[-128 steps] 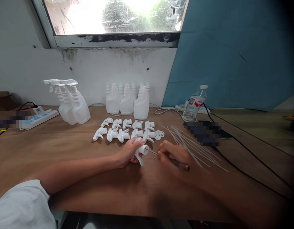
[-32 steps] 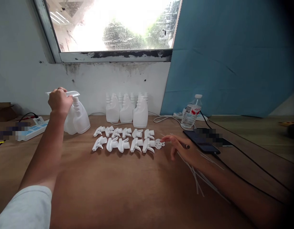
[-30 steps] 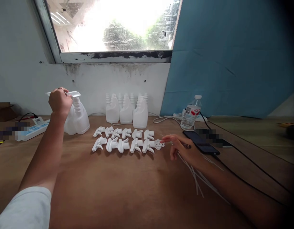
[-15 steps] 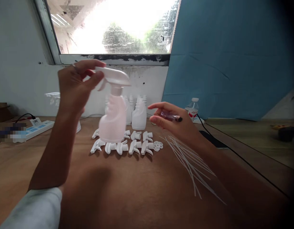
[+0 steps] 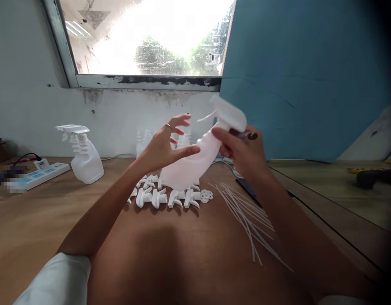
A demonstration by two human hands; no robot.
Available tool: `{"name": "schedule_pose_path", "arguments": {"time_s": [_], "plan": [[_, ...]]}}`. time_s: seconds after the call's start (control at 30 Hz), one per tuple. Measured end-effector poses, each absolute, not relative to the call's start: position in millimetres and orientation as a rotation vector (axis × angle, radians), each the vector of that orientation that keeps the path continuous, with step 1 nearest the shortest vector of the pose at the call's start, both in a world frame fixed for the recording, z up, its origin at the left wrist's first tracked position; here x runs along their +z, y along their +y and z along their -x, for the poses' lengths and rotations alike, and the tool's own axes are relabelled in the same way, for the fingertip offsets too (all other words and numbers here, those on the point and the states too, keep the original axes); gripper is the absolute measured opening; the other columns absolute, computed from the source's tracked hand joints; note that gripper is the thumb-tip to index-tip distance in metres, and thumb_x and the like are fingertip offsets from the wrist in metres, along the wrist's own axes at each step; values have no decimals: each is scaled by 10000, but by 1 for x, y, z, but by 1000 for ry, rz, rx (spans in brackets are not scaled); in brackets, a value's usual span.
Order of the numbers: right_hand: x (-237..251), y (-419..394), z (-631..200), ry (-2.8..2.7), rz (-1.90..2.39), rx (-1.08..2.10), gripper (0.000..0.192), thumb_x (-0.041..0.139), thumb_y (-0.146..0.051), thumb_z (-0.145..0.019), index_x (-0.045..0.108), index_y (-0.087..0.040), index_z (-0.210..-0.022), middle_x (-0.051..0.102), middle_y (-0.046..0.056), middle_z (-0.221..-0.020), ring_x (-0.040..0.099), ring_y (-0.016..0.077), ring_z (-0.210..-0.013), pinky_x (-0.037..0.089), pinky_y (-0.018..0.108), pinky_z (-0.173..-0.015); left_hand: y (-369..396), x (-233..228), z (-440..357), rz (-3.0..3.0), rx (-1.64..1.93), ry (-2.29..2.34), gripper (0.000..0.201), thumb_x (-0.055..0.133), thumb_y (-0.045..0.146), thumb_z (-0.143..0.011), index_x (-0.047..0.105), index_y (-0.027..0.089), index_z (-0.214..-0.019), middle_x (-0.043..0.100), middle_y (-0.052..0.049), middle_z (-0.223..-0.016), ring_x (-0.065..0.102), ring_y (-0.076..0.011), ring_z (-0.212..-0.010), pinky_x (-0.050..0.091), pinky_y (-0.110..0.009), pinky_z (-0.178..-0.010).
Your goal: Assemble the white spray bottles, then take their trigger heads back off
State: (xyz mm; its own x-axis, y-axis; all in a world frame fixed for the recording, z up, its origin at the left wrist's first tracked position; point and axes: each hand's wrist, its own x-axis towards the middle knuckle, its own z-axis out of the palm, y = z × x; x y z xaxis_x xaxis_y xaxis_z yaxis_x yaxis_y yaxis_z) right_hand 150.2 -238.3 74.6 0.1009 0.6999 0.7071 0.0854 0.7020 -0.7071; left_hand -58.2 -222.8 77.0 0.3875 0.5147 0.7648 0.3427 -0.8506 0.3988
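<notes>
A white spray bottle [image 5: 186, 168] with a trigger head hangs tilted above the table, blurred by motion. My right hand [image 5: 242, 149] grips it at the neck, just below the trigger head, and also keeps a dark thin tool [image 5: 248, 136] between its fingers. My left hand [image 5: 165, 146] is beside the bottle's body with fingers spread; its thumb rests on the bottle. Below the bottle lie rows of loose white trigger heads [image 5: 157, 196].
One finished spray bottle [image 5: 84, 156] stands at the left, near a power strip [image 5: 36, 175]. Thin white tubes [image 5: 246, 212] and small white discs [image 5: 208, 195] lie to the right, beside a phone [image 5: 248, 190]. Headless bottles [image 5: 143, 140] stand against the wall.
My left hand took a finished bottle from the left group and carried it to the middle. My right hand came up from the table and now grips its neck; the left fingers have spread.
</notes>
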Motion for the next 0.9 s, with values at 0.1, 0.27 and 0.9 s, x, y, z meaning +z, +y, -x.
{"name": "schedule_pose_path", "arguments": {"time_s": [0.1,0.27,0.9], "plan": [[79,-228,-157,-1302,584,590,352,788,-427,-681,520,-205,-633,377,-62,-500,333,65,-383,235,255,-361,-203,69,60,-2439,1192,934,687,743,566,-689,550,235,-1260,637,-100,-1180,637,-232,-966,535,-303,-720],[82,-224,-168,-1358,513,639,383,798,-445,-648,502,-206,-601,315,-61,-527,228,41,-422,148,240,-364,-199,63,62,-2195,954,736,508,667,587,-756,648,205,-1091,694,-65,-952,664,-169,-744,508,-232,-559],[82,-232,-173,-1612,462,389,529,584,-755,-699,581,-338,-1024,608,41,-1017,509,306,-1215,474,506,-931,-197,50,64,-1802,566,790,639,350,730,-819,631,199,-1037,687,-86,-750,567,-164,-481,439,-296,-417]]}}
